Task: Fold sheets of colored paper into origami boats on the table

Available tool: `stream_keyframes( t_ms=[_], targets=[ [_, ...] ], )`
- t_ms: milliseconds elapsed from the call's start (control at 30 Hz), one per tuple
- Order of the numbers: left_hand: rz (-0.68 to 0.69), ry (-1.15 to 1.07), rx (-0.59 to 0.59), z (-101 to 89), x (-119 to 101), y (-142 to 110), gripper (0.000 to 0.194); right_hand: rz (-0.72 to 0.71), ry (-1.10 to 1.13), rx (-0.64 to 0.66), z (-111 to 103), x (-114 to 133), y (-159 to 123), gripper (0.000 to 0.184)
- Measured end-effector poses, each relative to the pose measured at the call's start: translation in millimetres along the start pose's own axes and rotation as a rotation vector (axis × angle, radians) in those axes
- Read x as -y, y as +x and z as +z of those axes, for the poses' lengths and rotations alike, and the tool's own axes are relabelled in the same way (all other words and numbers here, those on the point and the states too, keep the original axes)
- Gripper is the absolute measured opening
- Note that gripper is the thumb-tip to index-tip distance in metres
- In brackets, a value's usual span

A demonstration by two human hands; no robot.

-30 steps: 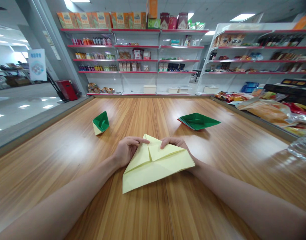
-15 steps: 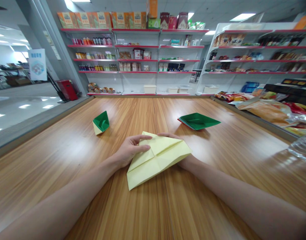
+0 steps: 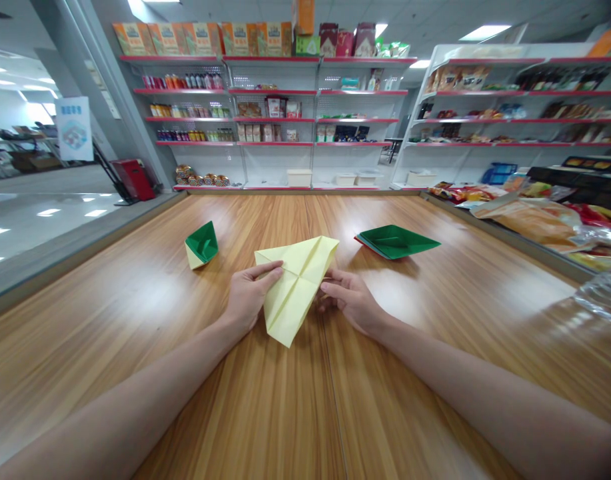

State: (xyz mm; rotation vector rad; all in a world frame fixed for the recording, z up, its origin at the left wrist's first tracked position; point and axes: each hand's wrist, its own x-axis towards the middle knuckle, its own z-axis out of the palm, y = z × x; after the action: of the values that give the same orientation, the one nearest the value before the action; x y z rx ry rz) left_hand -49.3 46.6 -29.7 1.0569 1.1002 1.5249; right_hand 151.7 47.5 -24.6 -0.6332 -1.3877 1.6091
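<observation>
A sheet of pale yellow origami paper (image 3: 300,283), folded and creased with lines crossing at its middle, is held tilted above the wooden table. My left hand (image 3: 248,297) pinches its left side, thumb on top and the other fingers partly hidden behind. At the right edge, my right hand (image 3: 352,300) has its thumb and curled fingers against the paper; some fingertips are hidden. A small green and yellow folded paper piece (image 3: 202,243) stands at the far left. To the far right lies a stack of green folded paper (image 3: 398,241), with red and pale layers under the top one.
The wooden table (image 3: 160,400) has a raised rim along its far and side edges. Clear crumpled plastic (image 3: 605,293) lies at the right, and packaged snacks (image 3: 530,223) are heaped beyond the right rim. Stocked shelves (image 3: 270,120) stand behind.
The yellow paper has been turned and moved up and left, its long edge now facing right. My right hand has come out from beneath it to its right edge.
</observation>
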Motion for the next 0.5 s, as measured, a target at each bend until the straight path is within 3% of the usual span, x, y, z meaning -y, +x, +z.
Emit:
stream_keyframes(
  t_ms=[300,500],
  targets=[
    [-0.034,-0.05,0.092,1.6,-2.9,-1.9,0.035,-0.023,-0.072,-0.023,0.1,-2.6,0.2,0.029],
    [0.012,0.179,0.271,5.1,-17.2,-12.7,0.027,-0.028,-0.072,-0.03,3.7,-0.3,-0.7,0.033]
  ],
)
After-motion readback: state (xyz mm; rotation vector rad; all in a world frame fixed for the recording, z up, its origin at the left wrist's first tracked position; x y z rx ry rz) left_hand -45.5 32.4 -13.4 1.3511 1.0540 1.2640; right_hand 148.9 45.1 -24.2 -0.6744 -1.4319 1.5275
